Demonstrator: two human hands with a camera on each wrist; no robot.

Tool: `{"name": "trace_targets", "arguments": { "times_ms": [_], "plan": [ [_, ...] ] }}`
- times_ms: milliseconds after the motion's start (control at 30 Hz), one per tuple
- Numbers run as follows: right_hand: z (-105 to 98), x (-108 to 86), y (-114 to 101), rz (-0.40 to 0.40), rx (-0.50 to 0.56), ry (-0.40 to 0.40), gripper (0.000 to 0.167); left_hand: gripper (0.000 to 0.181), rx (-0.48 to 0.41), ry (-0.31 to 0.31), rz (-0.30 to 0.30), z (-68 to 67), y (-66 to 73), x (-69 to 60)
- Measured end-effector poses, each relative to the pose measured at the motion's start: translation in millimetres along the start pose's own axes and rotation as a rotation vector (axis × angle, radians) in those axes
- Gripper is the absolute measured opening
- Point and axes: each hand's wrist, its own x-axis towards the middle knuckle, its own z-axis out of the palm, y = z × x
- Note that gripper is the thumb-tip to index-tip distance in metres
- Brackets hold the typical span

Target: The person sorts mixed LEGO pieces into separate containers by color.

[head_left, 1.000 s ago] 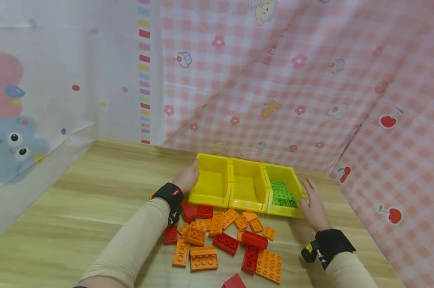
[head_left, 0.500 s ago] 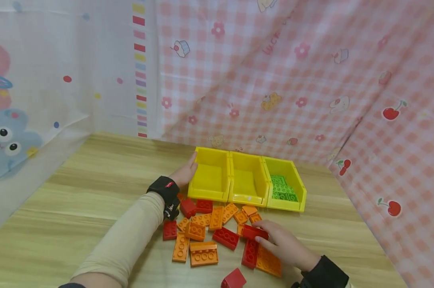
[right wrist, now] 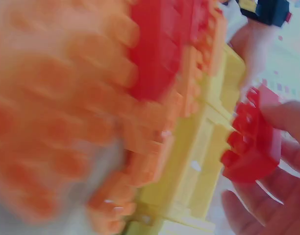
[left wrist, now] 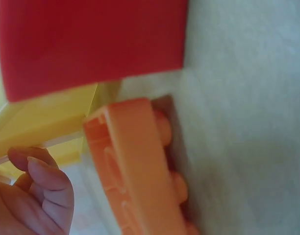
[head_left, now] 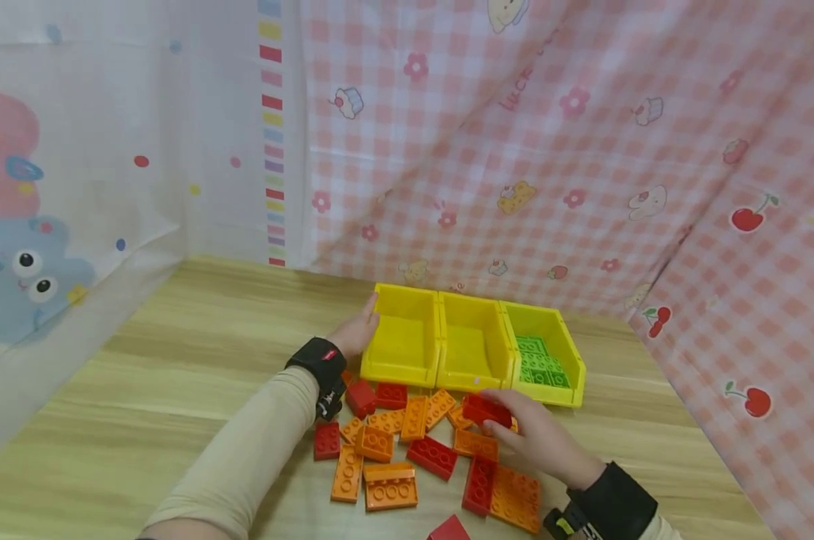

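Note:
In the head view my right hand (head_left: 545, 433) pinches a red toy brick (head_left: 486, 410) just in front of the middle bin. The right wrist view shows this red brick (right wrist: 255, 134) between thumb and fingers, studs facing away from the palm. My left hand (head_left: 357, 331) is at the outer side of the left yellow bin (head_left: 401, 375). Its bent fingers (left wrist: 54, 183) meet the bin's edge in the left wrist view, where a red brick (left wrist: 96, 44) and an orange brick (left wrist: 140, 161) stand close by. Beneath my right hand lies an orange brick (head_left: 476, 445).
Three joined bins stand at the back wall; the right, yellow-green one (head_left: 575, 375) holds green bricks (head_left: 540, 361). Several orange and red bricks lie scattered in front, including an orange plate (head_left: 517, 499) and a red brick (head_left: 432, 457). A patterned cloth (head_left: 474, 150) hangs behind.
My right hand left the right bin's side, reached the red brick on the pile, took hold of it and moved it toward the bins. My left hand stayed at the left bin.

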Motion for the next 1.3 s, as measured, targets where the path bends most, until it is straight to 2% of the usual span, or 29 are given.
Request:
{"name": "trace_targets", "arguments": {
  "times_ms": [67,100,133,233,300,333,367,467,533,600,700,800,900,1000,1167,1300],
  "plan": [
    [-3.7,13.8,-0.5,0.004,-0.031,0.081,0.043,0.055,0.044,0.017,0.021,2.0,-2.4,0.8],
    [-5.0,22.6,-0.7,0.009,-0.048,0.118,0.043,0.057,0.079,0.021,0.020,4.4,-8.0,7.8],
    [-5.7,31.6,-0.6,0.017,-0.060,0.147,0.044,0.056,0.154,0.038,0.103,10.1,-23.9,20.7],
    [-3.1,56.9,2.5,0.054,-0.110,0.187,0.043,0.059,0.355,0.047,0.063,17.8,-34.3,37.1],
    [0.8,70.0,6.2,0.065,-0.139,0.181,0.041,0.061,0.456,0.037,-0.021,19.9,-28.3,43.5],
    [3.5,75.3,7.9,0.071,-0.151,0.165,0.040,0.061,0.502,0.042,-0.052,19.4,-20.2,36.9],
    [6.4,80.1,9.7,0.079,-0.160,0.146,0.039,0.063,0.509,0.019,-0.163,15.2,-1.3,25.1],
    [12.6,90.3,13.9,0.107,-0.136,0.090,0.038,0.062,0.525,0.021,-0.243,9.9,22.2,6.0],
    [14.5,94.6,16.0,0.126,-0.096,0.059,0.038,0.060,0.550,0.016,-0.259,7.8,30.2,-1.8],
    [14.9,97.3,18.2,0.149,-0.051,0.032,0.038,0.060,0.567,0.002,-0.277,7.1,31.5,-2.8],
    [14.2,99.9,22.6,0.170,-0.003,-0.015,0.036,0.060,0.610,-0.002,-0.271,6.4,33.0,-2.5],
    [13.9,102.2,25.8,0.175,0.010,-0.068,0.031,0.060,0.664,0.004,-0.264,6.4,34.9,-0.7],
    [13.6,101.2,27.3,0.148,-0.003,-0.102,0.028,0.060,0.726,0.011,-0.266,8.8,39.1,1.7],
    [14.2,98.2,25.7,0.121,0.000,-0.106,0.028,0.059,0.781,0.012,-0.284,12.8,39.9,5.2],
    [18.3,90.3,22.6,0.108,0.005,-0.097,0.033,0.059,0.800,0.027,-0.290,16.5,38.8,6.8],
    [20.2,78.6,19.8,0.035,-0.048,-0.075,0.041,0.060,0.800,0.043,-0.276,14.9,38.0,5.4]
  ]
}}
